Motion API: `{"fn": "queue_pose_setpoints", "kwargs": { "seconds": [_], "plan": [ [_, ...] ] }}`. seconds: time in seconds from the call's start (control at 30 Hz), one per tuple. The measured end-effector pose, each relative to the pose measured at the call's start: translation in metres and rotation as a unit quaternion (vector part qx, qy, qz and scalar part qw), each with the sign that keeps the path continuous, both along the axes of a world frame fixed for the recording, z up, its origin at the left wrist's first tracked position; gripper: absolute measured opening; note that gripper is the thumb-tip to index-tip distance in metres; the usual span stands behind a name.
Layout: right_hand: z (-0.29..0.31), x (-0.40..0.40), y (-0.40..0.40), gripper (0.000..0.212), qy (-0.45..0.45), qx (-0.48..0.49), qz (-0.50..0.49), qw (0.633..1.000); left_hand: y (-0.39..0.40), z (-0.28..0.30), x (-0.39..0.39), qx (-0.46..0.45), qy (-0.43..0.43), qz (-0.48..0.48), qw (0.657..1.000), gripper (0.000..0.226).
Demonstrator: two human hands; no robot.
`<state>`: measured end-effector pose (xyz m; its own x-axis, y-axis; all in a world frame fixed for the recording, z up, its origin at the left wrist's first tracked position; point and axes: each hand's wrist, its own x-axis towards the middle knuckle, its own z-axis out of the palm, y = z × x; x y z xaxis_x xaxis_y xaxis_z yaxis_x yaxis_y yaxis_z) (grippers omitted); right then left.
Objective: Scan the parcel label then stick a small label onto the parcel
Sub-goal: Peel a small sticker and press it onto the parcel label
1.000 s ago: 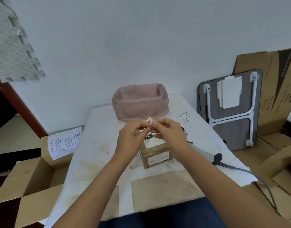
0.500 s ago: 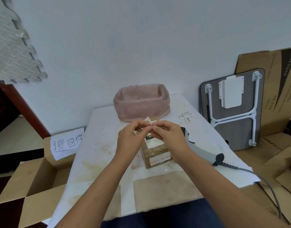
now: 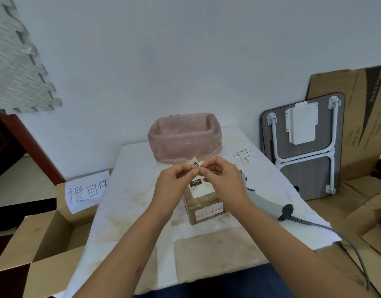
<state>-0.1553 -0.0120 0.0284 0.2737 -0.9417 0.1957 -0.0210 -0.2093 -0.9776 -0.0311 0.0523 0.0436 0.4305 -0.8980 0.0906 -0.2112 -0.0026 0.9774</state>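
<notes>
A small brown cardboard parcel stands in the middle of the white table, with a white shipping label on top and a white strip with red writing on its front. Just above it, my left hand and my right hand meet fingertip to fingertip. Both pinch a small white label with black writing, which sticks up between them. The grey barcode scanner lies on the table to the right of the parcel, partly hidden by my right wrist.
A bin lined with a pink bag stands at the table's far edge. Several small labels lie at the far right. An open cardboard box with a handwritten paper sign sits left of the table. A folded table and flattened cardboard lean on the right.
Both hands have stayed pinched together on the small label above the parcel, with only slight finger movement. The view has shifted a little.
</notes>
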Motion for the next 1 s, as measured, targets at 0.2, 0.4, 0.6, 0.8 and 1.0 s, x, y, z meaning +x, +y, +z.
{"fn": "queue_pose_setpoints", "kwargs": {
  "seconds": [0.2, 0.4, 0.6, 0.8, 1.0],
  "plan": [
    [0.002, -0.004, 0.001, 0.006, 0.083, -0.092, -0.018, 0.992, -0.001, 0.002, -0.002, 0.013, 0.063, -0.018, 0.998, 0.012],
    [0.007, -0.004, 0.002, 0.007, 0.113, -0.129, -0.010, 0.985, -0.001, 0.006, 0.000, 0.035, 0.088, -0.017, 0.995, 0.012],
    [0.010, -0.004, 0.003, 0.009, 0.123, -0.128, -0.006, 0.984, 0.000, 0.010, 0.003, 0.043, 0.083, -0.008, 0.996, 0.010],
    [0.011, -0.006, 0.006, 0.014, 0.133, -0.137, -0.004, 0.982, 0.003, 0.011, 0.002, 0.037, 0.062, 0.002, 0.997, 0.010],
    [0.010, -0.007, 0.009, 0.012, 0.120, -0.124, -0.009, 0.985, 0.008, 0.012, 0.000, 0.028, 0.042, 0.004, 0.999, 0.009]
  ]
}}
